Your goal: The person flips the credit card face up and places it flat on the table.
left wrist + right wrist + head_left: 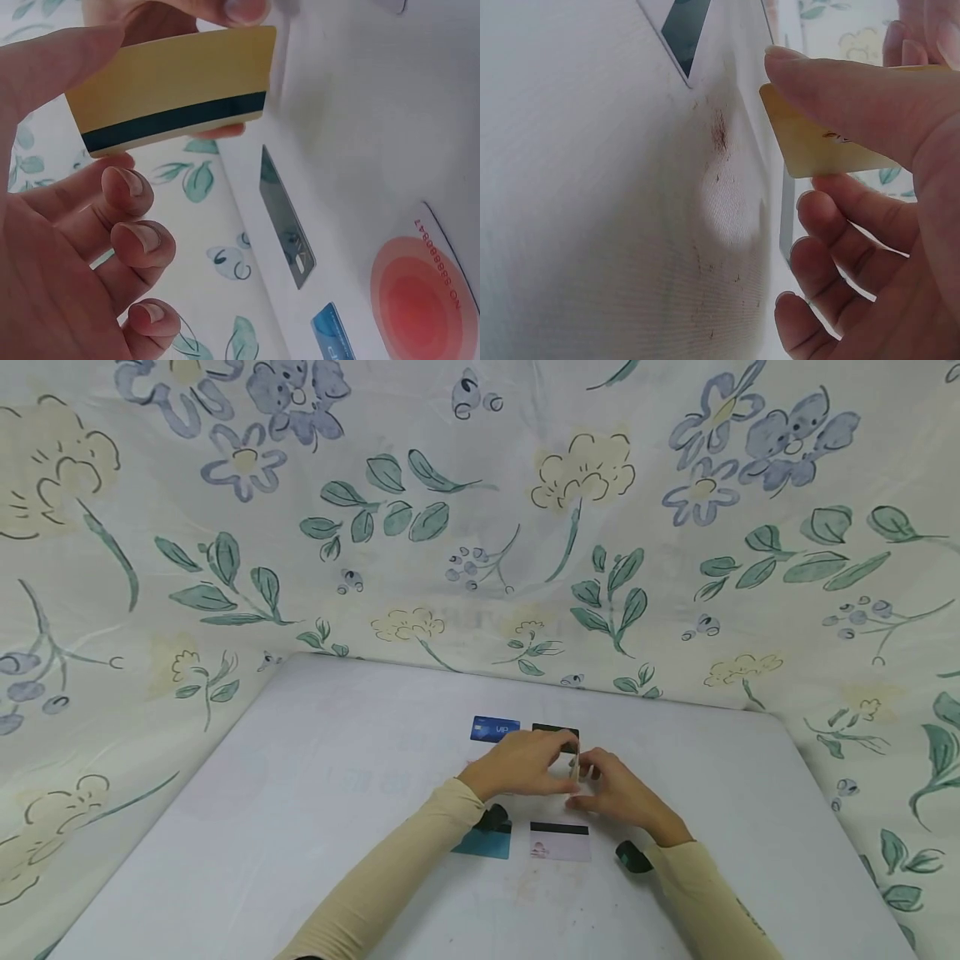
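Both hands hold one gold card (pixel 180 82), raised above the table. Its face with a dark stripe shows in the left wrist view; the plain gold face shows in the right wrist view. My left hand (pixel 525 764) pinches one end between thumb and index finger, its other fingers loosely bent. At the opposite end, my right hand (pixel 618 789) has its thumb across the face and its index finger at the lower edge. Just beyond the hands lie a blue VIP card (pixel 495 729) and a dark card (pixel 555 727), partly covered by the left hand.
Nearer on the white table (pixel 300 760) lie a teal card (pixel 487 845), partly under the left forearm, and a pale card with a black stripe (pixel 560 845). A card with red circles (pixel 412 292) shows in the left wrist view. Flowered cloth (pixel 480 527) hangs behind.
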`<state>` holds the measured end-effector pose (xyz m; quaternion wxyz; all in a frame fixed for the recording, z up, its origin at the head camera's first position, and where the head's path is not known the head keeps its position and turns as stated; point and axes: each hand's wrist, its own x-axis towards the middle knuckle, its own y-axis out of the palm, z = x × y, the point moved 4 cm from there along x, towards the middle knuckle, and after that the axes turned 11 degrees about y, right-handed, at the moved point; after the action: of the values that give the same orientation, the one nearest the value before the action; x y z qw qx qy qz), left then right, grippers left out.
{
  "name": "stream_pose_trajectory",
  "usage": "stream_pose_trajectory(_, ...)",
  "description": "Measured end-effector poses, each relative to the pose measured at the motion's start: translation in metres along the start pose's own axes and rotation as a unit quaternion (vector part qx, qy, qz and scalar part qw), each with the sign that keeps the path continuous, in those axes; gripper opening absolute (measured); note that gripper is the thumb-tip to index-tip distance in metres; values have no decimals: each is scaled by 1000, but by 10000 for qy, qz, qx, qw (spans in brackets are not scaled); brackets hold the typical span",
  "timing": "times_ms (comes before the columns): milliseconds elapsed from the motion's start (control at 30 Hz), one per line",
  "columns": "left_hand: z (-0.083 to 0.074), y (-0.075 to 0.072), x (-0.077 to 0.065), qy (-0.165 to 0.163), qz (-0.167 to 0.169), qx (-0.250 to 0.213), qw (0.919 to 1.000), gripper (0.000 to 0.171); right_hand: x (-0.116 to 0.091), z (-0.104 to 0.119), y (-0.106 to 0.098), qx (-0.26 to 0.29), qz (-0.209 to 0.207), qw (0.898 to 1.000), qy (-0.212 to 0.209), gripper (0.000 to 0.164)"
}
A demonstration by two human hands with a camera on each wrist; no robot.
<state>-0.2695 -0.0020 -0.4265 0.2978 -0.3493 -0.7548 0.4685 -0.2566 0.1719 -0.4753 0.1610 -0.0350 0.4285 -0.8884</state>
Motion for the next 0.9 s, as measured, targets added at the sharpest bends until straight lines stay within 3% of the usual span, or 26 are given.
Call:
stream_pose_trajectory(400, 6, -4, -7, -255, -93, -131, 9995, 67, 1, 0, -3, 25, 56, 9999, 160, 55)
stream_pose_trajectory(900, 15, -7, -14, -597, 123, 135, 9980, 62, 0, 0, -7, -151, 83, 9991, 392, 60)
